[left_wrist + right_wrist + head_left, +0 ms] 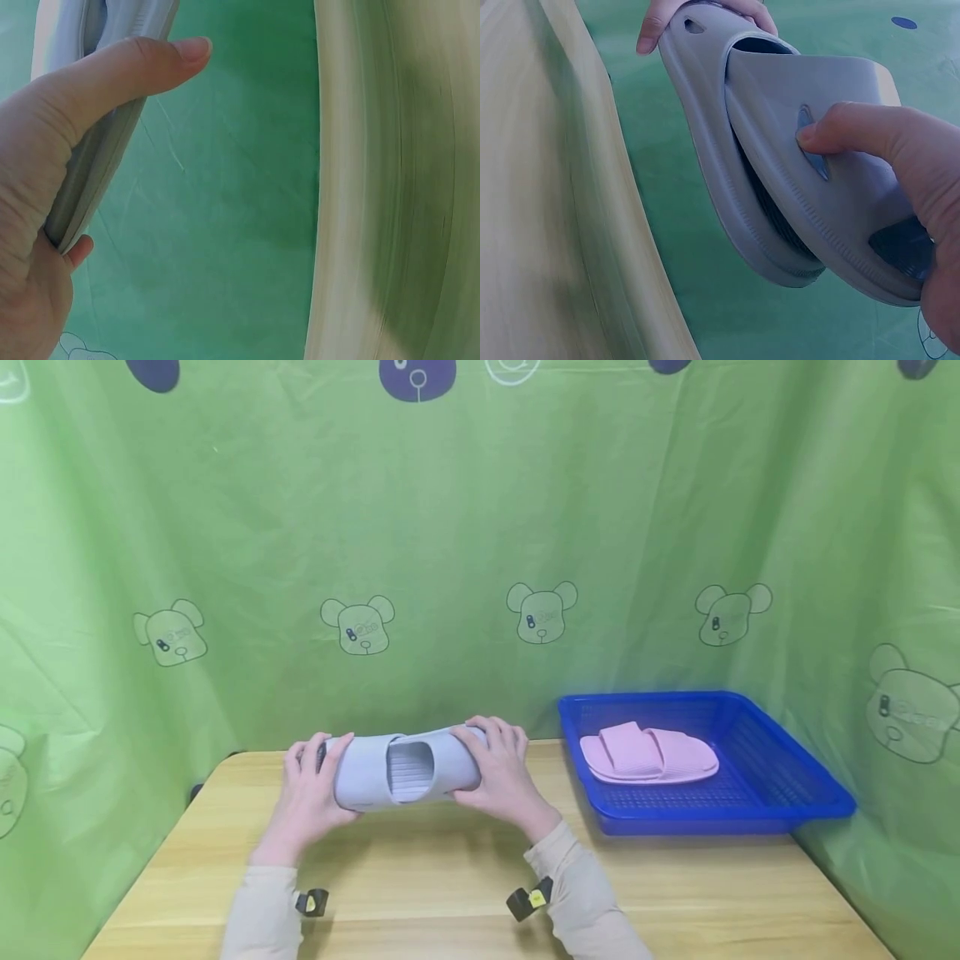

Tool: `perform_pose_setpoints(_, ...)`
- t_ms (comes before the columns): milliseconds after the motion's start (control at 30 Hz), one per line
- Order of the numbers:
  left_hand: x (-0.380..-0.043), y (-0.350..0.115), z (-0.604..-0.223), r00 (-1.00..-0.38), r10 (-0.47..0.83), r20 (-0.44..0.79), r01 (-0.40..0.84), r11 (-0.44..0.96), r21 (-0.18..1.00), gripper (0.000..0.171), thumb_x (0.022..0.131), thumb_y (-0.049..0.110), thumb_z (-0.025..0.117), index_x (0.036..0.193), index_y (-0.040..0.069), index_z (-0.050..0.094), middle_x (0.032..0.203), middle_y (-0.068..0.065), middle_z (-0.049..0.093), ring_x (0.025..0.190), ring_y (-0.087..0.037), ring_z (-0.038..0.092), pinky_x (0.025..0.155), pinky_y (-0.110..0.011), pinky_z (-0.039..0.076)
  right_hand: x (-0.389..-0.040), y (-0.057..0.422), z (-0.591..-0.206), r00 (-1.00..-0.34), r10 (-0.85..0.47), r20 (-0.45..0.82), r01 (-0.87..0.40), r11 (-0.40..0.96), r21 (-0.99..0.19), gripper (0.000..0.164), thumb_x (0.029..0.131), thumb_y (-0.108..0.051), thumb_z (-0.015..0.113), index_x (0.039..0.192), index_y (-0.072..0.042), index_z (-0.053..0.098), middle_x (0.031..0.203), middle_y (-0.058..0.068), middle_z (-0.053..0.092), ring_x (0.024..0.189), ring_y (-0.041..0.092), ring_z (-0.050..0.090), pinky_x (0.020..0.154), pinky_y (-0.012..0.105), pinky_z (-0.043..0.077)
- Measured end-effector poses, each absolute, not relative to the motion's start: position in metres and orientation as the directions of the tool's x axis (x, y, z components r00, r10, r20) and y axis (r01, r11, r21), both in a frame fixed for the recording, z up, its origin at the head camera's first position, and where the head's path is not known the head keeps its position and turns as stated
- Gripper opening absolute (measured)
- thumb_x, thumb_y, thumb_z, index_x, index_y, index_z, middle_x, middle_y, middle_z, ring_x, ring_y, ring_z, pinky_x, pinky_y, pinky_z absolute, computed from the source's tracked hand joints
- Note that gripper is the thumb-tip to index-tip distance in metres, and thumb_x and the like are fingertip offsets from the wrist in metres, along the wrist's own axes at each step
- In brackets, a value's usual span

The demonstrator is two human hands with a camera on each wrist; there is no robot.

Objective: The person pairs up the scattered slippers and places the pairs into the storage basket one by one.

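A pair of light grey slippers (363, 770), fitted into each other, is held level above the table. My left hand (307, 789) grips their left end, and my right hand (504, 777) grips the right end. The right wrist view shows the two slippers (832, 90) overlapping face to face, with the right thumb pressed on the nearer one's strap beside a small cutout. In the left wrist view the left thumb (127, 69) lies across the slipper (94, 176); most of that hand's other fingers are hidden behind it.
To the right stands a blue plastic basket (697, 827) holding pink slippers (630, 752), also tucked together. The wooden table (405, 893) has its rear edge against a green curtain (450, 527) printed with bear heads. Each sleeve carries a small black wrist device (313, 902).
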State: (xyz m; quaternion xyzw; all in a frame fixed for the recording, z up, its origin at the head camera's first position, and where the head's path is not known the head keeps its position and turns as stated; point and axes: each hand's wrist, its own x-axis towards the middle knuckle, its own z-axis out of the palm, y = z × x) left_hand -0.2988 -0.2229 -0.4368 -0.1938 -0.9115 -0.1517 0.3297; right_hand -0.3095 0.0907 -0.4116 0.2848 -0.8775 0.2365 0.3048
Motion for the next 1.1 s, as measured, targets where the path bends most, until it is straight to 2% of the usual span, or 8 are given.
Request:
perform_pose_setpoints(333,-0.295,-0.218,-0.433,-0.726,0.247,0.642,0.459,0.869,0.185,0.122,0.040,0.026,0.097,0.147,0.022,0.037,0.142,-0.021,0.035,0.127,-0.045,0.026,0.097,-0.065,0.045,-0.308,0.089,-0.413,-0.658,-0.358,0.662,-0.654,0.707,-0.268,0.084,0.056,-0.033,0.090,0.132,-0.023,0.053,0.135,0.010,0.047,0.127,0.032,0.035,0.107,0.055,0.022)
perform_pose_setpoints(600,-0.294,-0.213,-0.432,-0.716,0.260,0.648,0.474,0.862,0.179,0.121,0.040,0.027,0.097,0.145,0.019,0.038,0.140,-0.021,0.036,0.124,-0.045,0.026,0.093,-0.065,0.048,-0.309,0.087,-0.413,-0.644,-0.363,0.673,-0.671,0.691,-0.269,0.083,0.057,-0.031,0.090,0.131,-0.024,0.054,0.134,0.010,0.048,0.126,0.032,0.036,0.106,0.054,0.022)
perform_pose_setpoints(933,-0.295,-0.208,-0.434,-0.719,0.253,0.647,0.480,0.855,0.199,0.124,0.038,0.025,0.098,0.146,0.018,0.038,0.140,-0.023,0.036,0.124,-0.045,0.026,0.095,-0.064,0.046,-0.310,0.092,-0.411,-0.619,-0.374,0.691,-0.688,0.683,-0.246,0.083,0.056,-0.031,0.091,0.130,-0.022,0.056,0.132,0.011,0.050,0.124,0.032,0.039,0.105,0.056,0.025)
perform_pose_setpoints(1100,-0.295,-0.204,-0.433,-0.727,0.247,0.640,0.472,0.857,0.205,0.127,0.040,0.028,0.098,0.149,0.022,0.034,0.145,-0.023,0.033,0.128,-0.045,0.026,0.099,-0.065,0.043,-0.312,0.099,-0.406,-0.633,-0.372,0.679,-0.674,0.696,-0.248,0.084,0.057,-0.034,0.091,0.132,-0.024,0.055,0.133,0.009,0.051,0.125,0.032,0.039,0.106,0.056,0.026)
